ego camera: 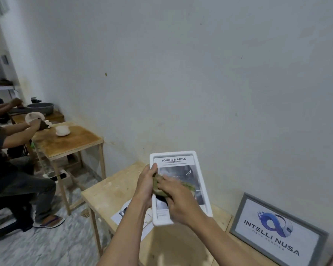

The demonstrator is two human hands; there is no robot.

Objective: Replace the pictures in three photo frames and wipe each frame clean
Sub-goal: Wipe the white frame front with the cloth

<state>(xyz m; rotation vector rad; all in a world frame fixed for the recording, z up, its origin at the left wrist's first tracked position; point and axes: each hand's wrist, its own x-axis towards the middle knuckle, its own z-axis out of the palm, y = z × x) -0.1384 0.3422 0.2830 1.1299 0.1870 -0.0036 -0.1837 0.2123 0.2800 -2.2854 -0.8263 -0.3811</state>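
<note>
The person is holding a white photo frame (181,187) upright and slightly tilted above the pale wooden tabletop (112,191), its front facing the camera; the picture inside is showing the heading "TOUGH & AGILE". The left hand (145,184) is gripping the frame's left edge, fingers curled behind it and the thumb lying over the front rim. The right hand (178,200) is pressing a crumpled olive-green cloth (161,187) against the glass near the middle of the frame, fingers curled over the cloth. Whether the frame's lower edge is resting on the tabletop cannot be determined. A sheet of printed paper (123,215) is lying flat on the tabletop, left of and partly behind the forearms. At the near right, a grey photo frame (279,230) with an "INTELLI NUSA" logo picture is leaning back against the white wall (200,73). To the far left, other seated people are working at a second wooden table (69,140), which is carrying a small white dish (62,130); a grey basin (40,108) is sitting on a further table beyond it.
</note>
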